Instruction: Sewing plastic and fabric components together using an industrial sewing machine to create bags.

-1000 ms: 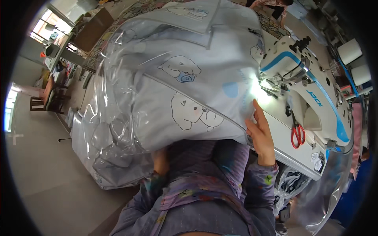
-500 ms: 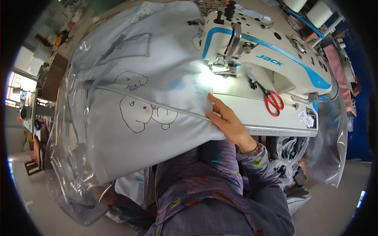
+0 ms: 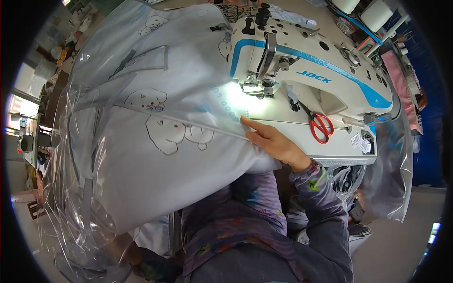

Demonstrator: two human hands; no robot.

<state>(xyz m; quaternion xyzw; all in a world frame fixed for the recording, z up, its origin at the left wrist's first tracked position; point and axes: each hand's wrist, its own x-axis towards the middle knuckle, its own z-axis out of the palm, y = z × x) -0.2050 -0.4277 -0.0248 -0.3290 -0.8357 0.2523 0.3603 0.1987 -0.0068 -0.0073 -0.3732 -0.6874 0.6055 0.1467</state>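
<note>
Your right hand (image 3: 271,141), centre frame, thumb and finger apart on grey fabric (image 3: 146,184), pinch unclear; your left hand (image 3: 120,246), lower left, behind clear plastic (image 3: 68,203), can't tell grip.

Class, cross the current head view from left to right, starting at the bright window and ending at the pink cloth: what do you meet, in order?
Window → lower animal print → right hand → scissors' red handles → white tags → pink cloth.
</note>
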